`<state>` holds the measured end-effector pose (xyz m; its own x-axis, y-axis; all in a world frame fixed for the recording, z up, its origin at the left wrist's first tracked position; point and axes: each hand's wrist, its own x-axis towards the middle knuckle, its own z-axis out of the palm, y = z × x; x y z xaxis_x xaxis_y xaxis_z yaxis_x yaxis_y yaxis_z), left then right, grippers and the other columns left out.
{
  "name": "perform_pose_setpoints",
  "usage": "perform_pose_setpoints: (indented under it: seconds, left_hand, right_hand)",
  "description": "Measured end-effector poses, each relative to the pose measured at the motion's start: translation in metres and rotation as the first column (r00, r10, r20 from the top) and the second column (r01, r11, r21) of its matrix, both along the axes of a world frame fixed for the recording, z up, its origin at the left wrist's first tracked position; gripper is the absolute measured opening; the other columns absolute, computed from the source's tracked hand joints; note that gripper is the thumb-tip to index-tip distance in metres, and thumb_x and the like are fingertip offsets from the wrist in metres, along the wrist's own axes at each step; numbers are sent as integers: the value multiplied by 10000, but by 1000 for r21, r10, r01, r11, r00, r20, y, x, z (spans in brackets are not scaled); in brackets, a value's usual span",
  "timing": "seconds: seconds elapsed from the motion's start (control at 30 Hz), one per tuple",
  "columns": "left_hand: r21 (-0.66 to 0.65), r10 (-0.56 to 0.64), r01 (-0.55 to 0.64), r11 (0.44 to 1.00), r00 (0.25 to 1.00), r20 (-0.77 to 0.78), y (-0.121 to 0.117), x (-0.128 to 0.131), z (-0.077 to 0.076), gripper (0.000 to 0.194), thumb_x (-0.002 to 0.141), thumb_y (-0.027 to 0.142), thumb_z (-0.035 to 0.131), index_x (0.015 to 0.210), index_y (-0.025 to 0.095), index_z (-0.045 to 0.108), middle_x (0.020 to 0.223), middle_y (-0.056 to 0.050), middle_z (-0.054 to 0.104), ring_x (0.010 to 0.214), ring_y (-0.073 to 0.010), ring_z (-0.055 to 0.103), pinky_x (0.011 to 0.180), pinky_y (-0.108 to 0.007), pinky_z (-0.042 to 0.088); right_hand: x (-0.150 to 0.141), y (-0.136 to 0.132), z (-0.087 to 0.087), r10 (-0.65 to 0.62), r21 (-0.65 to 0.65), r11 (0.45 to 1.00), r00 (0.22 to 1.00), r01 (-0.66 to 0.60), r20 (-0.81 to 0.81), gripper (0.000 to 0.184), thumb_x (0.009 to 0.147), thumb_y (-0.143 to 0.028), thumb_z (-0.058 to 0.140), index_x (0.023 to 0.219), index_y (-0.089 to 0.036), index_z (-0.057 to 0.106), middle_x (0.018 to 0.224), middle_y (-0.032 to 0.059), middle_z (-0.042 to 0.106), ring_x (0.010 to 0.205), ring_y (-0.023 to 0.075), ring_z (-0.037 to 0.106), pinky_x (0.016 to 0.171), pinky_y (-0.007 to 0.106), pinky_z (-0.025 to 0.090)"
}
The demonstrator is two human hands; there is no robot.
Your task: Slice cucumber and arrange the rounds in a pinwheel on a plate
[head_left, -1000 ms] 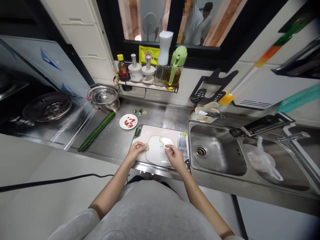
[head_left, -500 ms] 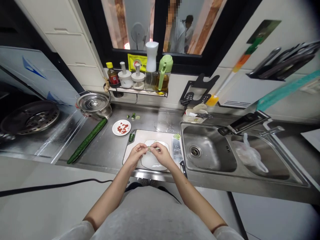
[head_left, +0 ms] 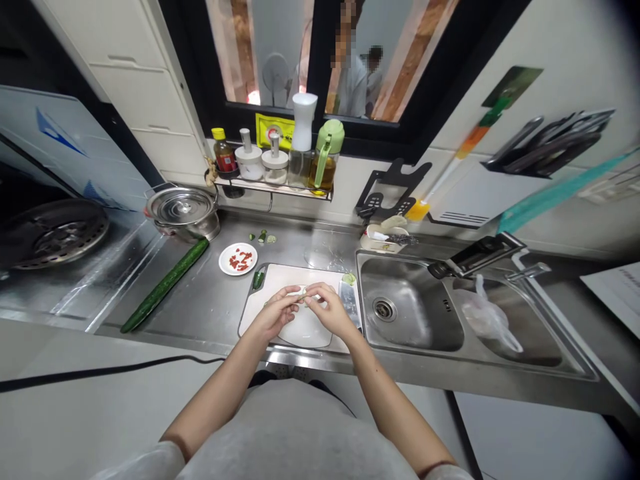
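My left hand and my right hand meet over a white plate, fingertips pinched together. Between them is a small, thin cucumber slice, mostly covered by the fingers. The plate rests on a light cutting board with a dark rim. A cleaver lies along the board's right side, its handle hidden behind my right forearm. Pale cucumber slices sit at the blade's far end. A short dark-green cucumber piece is at the board's far left corner.
Left of the board are a small plate of chopped red bits and a whole cucumber. Cucumber scraps lie behind. A lidded steel pot stands farther left; a double sink is right. Condiments fill a wall rack.
Both hands still pinch the slice, but the fingers have shifted, with the left fingers now more extended beneath it. The whole view has tilted slightly, and the cleaver's handle has become hidden.
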<state>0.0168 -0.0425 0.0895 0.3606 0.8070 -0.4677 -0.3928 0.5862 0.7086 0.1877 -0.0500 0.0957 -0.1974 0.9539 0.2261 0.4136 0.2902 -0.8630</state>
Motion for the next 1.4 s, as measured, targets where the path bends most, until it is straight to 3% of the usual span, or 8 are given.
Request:
perform_pose_setpoints:
  seconds: [0.3,0.5,0.63,0.87,1.07,1.23,1.4]
  left_hand:
    - [233,84,-37,972,978,-193,6,3,5,604,574,312,770,1129,222,548,762,31,598,580,-50,472,508,-175,276]
    - [393,168,-59,918,954,-250,8,7,-3,547,602,346,739,1094,191,556,750,29,571,643,-70,495,652,-204,374]
    - [443,198,-32,896,922,-333,11,10,-14,477,617,321,714,1055,179,588,761,18,558,642,-75,476,653,-210,380]
    - [448,242,19,894,820,-519,24,21,-50,319,626,265,656,927,166,618,693,18,553,580,-75,447,599,-204,374]
    - [426,229,140,894,675,-701,33,25,-78,346,670,210,614,1013,211,658,704,35,586,566,-83,471,641,-221,405]
    - [353,183,244,903,524,-832,39,27,-86,211,685,205,615,888,219,670,710,30,630,627,-112,535,666,-229,410]
    - [264,118,326,908,406,-906,41,30,-85,231,697,223,614,918,259,667,725,36,654,674,-140,569,639,-239,378]
  right_hand:
    - [0,2,-2,-38,-108,994,997,31,-63,164,826,-347,561,771,-204,620,862,39,656,863,169,575,672,260,442]
    - [1,9,-14,-98,-249,966,989,68,-111,216,794,-387,560,719,-187,594,714,10,627,708,144,564,616,246,440]
    - [6,16,-25,-144,-309,944,987,114,-75,240,750,-401,594,654,-183,568,653,0,612,634,130,542,620,249,431]
    - [15,36,-46,-178,-358,905,968,231,175,198,686,-368,651,661,-179,598,598,-21,590,576,115,510,554,216,362]
    - [18,51,-57,-95,-346,916,946,205,311,166,689,-330,673,670,-182,602,626,-26,595,587,107,501,560,208,342]
    - [20,61,-70,-47,-344,917,911,203,411,137,701,-278,683,670,-181,591,641,-25,600,587,103,496,558,204,324]
    - [22,69,-79,24,-341,926,876,162,482,82,728,-216,662,698,-173,598,683,-7,628,615,105,508,574,200,328]
